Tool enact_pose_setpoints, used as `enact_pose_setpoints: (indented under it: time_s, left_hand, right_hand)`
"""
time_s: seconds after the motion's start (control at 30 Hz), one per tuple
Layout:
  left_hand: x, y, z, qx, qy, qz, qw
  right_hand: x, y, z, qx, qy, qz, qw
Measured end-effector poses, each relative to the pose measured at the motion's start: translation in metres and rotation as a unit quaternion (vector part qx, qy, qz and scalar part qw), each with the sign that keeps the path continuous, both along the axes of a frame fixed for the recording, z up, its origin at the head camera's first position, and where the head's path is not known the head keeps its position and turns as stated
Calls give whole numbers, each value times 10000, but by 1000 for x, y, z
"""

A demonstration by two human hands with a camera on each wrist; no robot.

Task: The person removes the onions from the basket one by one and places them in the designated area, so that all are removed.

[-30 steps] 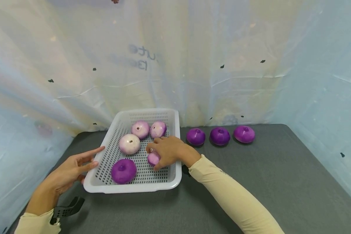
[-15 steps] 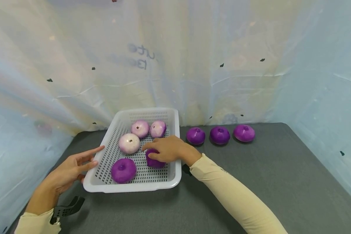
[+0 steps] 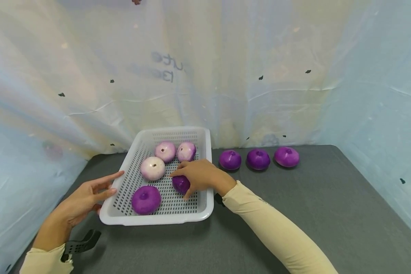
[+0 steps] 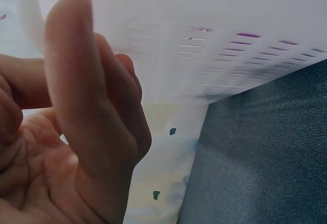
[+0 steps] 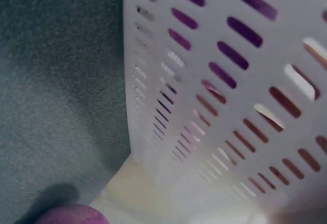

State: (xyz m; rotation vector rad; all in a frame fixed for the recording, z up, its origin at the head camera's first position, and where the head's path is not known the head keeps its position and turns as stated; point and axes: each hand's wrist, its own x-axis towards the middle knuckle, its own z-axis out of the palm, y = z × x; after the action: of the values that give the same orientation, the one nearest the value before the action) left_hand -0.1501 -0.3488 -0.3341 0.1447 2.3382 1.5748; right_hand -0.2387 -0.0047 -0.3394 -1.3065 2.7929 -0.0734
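Observation:
In the head view a white perforated basket (image 3: 157, 220) sits at the left of the table with several onions in it. My left hand (image 3: 83, 198) holds its left rim, fingers and thumb at the edge; the left wrist view shows curled fingers (image 4: 76, 81) by the basket wall. Inside, my right hand (image 3: 200, 175) grips a purple onion (image 3: 180, 184) near the right wall, partly covering it. A larger purple onion (image 3: 146, 200) lies stem up at front left. Three paler onions, one mostly white (image 3: 152, 168), one pinkish (image 3: 165, 152) and one purple-streaked (image 3: 186, 151), lie behind.
Right of the basket, three purple onions stand in a row along the back: one near (image 3: 230, 160), one middle (image 3: 258, 159), one far (image 3: 286, 156). A plastic sheet (image 3: 226, 95) hangs behind the dark grey table (image 3: 311, 213).
The onion under my right hand has turned from its pale side to its purple side. My right fingers have shifted around it. The left hand and basket stay in place.

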Motion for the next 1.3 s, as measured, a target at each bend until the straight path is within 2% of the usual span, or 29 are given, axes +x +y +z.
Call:
enact_pose_setpoints:
  time_s: [0.13,0.8,1.17,1.3]
  left_hand:
    - [-1,1,0,27,-16,-32,10000]
    - [-2,-1,0,48,0,-77,10000]
    - [-2,-1,0,60,-10,-66,10000]
    - [-2,-1,-1,110,-40,-68,9999]
  right_hand:
    - [1,-1,2,314,29,-36,9995]
    - [1,-1,5,456,-192,-5,9988]
    - [1,0,5,393,-240,-2,9989]
    - [1,2,5,-76,-370,23,9993]
